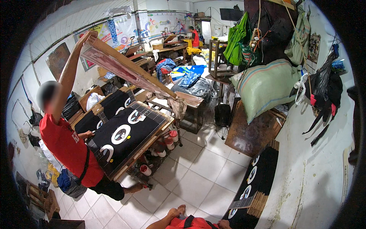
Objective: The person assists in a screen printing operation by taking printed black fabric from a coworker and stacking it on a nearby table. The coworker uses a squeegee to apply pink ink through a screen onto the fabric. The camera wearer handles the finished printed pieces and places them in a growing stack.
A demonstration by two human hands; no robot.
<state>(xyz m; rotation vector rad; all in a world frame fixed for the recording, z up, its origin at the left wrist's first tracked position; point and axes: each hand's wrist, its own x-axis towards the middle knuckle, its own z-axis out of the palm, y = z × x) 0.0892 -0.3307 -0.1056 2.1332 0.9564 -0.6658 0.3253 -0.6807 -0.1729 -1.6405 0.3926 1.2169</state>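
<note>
At the lower edge, my left hand [174, 212] rests low in front of my red shirt; its fingers are too small to make out, and I see nothing in it. Only part of my right hand [224, 224] shows, beside the black printed cloth [250, 179] on the right. A co-worker in a red shirt [68, 149] holds up a wooden-framed printing screen [127, 65] with one raised hand. That person's other hand lies at the edge of a slanted table carrying black cloth pieces [118, 124] with white eye prints.
Red-and-white tubs [145, 170] stand under the table. A stack of brown boards [257, 204] sits beside the printed cloth on my right. A stuffed pale green sack [265, 87] leans above a wooden board [244, 131]. Another person [194, 37] works at the back.
</note>
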